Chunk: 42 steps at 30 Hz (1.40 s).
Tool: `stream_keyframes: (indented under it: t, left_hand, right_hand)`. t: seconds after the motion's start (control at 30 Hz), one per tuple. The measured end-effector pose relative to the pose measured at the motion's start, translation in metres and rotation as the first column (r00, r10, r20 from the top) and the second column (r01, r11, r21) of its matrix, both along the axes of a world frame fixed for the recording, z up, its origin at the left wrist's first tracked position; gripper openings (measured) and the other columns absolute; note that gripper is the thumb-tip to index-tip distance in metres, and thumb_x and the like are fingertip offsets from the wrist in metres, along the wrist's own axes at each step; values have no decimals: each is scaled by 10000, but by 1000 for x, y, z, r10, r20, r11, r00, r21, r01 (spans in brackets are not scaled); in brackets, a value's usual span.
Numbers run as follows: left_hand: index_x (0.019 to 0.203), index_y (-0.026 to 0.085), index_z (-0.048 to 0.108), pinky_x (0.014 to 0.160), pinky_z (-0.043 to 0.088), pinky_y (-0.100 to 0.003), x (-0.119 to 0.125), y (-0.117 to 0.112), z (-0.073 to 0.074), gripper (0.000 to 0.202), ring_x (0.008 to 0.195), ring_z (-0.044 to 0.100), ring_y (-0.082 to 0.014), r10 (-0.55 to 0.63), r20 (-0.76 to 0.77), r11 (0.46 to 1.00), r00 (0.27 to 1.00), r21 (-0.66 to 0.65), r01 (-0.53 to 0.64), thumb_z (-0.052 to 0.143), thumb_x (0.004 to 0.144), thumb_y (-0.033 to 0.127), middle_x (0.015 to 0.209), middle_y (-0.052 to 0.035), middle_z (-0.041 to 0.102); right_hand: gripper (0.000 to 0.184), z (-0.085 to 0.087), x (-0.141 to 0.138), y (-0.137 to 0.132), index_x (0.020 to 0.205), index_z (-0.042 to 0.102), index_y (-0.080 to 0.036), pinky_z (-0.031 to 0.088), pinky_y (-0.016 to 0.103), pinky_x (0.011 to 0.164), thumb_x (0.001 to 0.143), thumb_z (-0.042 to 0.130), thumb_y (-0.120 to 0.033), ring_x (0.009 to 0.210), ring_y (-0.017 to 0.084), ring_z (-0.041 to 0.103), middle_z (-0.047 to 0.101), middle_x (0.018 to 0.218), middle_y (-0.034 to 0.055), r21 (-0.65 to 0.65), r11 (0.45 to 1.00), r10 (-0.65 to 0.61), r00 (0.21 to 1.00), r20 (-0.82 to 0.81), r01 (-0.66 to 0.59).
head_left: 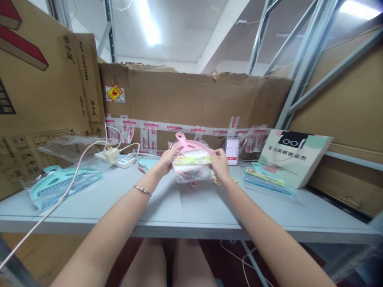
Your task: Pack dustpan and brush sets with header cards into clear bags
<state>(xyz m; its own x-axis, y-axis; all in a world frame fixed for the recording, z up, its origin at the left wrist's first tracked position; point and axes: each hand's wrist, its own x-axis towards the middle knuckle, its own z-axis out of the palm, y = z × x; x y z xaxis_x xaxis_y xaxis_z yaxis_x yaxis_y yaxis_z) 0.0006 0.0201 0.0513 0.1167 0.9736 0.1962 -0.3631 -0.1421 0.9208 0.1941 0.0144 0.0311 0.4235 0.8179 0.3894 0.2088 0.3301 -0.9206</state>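
A pink dustpan and brush set, with white bristles and clear plastic around it, is held up just above the table. My left hand grips its left edge, fingers partly hidden behind it. A yellow printed label strip lies across the front of the set. At the right end of this strip, my right hand is closed on the set's right edge. Below the set, near my right wrist, small printed labels lie on the table. A bagged turquoise dustpan set with a similar yellow strip rests to the right.
Another bagged turquoise dustpan set lies at the left, crossed by a white cable. Behind are a power strip, part of a turquoise dustpan and a phone. A printed box stands right; large cartons enclose the table.
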Motion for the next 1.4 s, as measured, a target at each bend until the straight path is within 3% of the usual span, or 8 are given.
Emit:
stream_keyframes:
  t: [0.17,0.37,0.53,0.77,1.0,1.13,1.27,1.4]
  left_hand:
    - [901,133,606,683,542,-347,-14,10,-14,232,659,663,-195,182,89,982,979,-69,-176,603,792,337,737,-76,691]
    - [951,161,582,682,545,-341,-19,16,-23,241,648,663,-179,284,130,959,950,-45,-281,574,817,361,716,-37,677]
    - [984,170,587,718,541,-349,-15,16,-25,267,704,670,-185,291,150,955,945,18,-296,575,813,374,783,-45,685]
    - [950,183,565,686,545,-331,-12,15,-27,243,765,667,-195,344,186,934,920,39,-356,531,835,394,837,-51,677]
    - [961,190,575,730,526,-304,-12,16,-29,253,827,651,-180,357,169,915,919,134,-380,531,832,404,912,-51,669]
    - [970,182,588,756,517,-296,-11,16,-31,272,861,645,-182,367,153,905,918,170,-390,541,825,407,923,-54,674]
    - [1026,187,567,769,511,-272,-17,21,-30,287,927,628,-177,449,168,866,877,160,-474,493,855,406,993,-59,662]
    - [1132,203,488,803,498,-254,-31,30,-27,315,1029,592,-163,508,171,835,844,143,-532,357,914,390,1112,-64,616]
  right_hand:
    - [310,-16,-29,2,758,501,-203,454,230,426,728,597,-496,473,109,534,612,619,5,-74,936,319,919,-231,-343]
    - [300,-22,-11,-1,688,552,-168,461,209,435,520,795,-221,450,96,544,631,561,2,-102,843,475,819,-322,-529]
    - [318,-26,-7,2,729,523,-185,469,239,456,529,769,-208,492,126,577,643,589,11,-113,869,421,838,-347,-483]
    - [359,-27,-12,3,718,466,-226,407,186,514,519,756,-297,597,85,509,522,630,-76,36,979,200,929,-312,-199]
    - [311,-26,-19,-3,692,627,-187,354,206,422,544,729,-441,533,106,501,606,626,-12,-11,949,295,900,-320,-315]
    - [308,-31,-21,3,705,624,-184,378,199,414,526,769,-389,509,99,517,610,616,-25,-34,939,304,874,-378,-342]
    - [175,-32,-6,12,737,595,-145,440,197,487,728,680,-298,563,78,542,604,685,-20,-54,961,222,875,-430,-270]
    - [198,-20,34,19,971,577,-131,511,263,621,876,522,-296,715,103,590,612,890,26,-48,990,95,870,-483,-134]
